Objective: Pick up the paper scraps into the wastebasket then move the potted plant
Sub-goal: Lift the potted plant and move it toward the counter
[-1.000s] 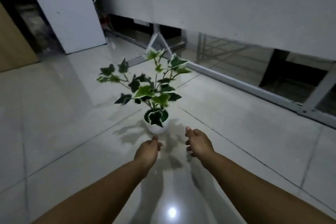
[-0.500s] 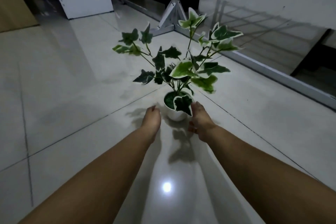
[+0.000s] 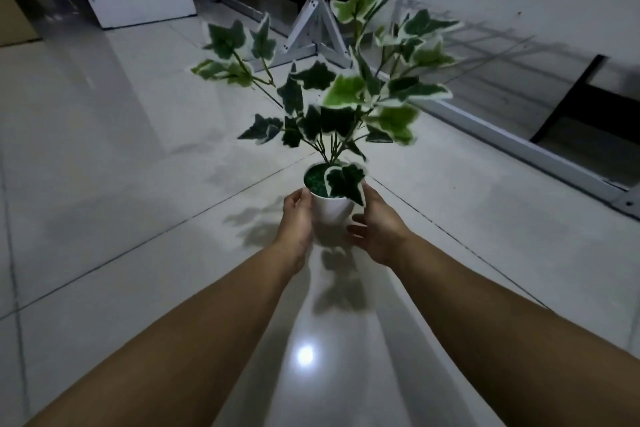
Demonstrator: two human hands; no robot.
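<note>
Both hands are cupped around the small white pot [image 3: 330,213] of the potted plant [image 3: 332,104], the left hand [image 3: 298,218] on its left side, the right hand [image 3: 377,229] on its right, fingers curled about it. Green filling sits inside the pot. It's low over the glossy tiled floor [image 3: 121,201], near a white metal frame [image 3: 318,28].

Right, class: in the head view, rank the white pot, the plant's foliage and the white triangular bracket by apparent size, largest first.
1. Foliage, by far the widest spread.
2. White triangular bracket; it stands farther back, so its true size is unsure.
3. White pot, partly covered by both hands.
</note>
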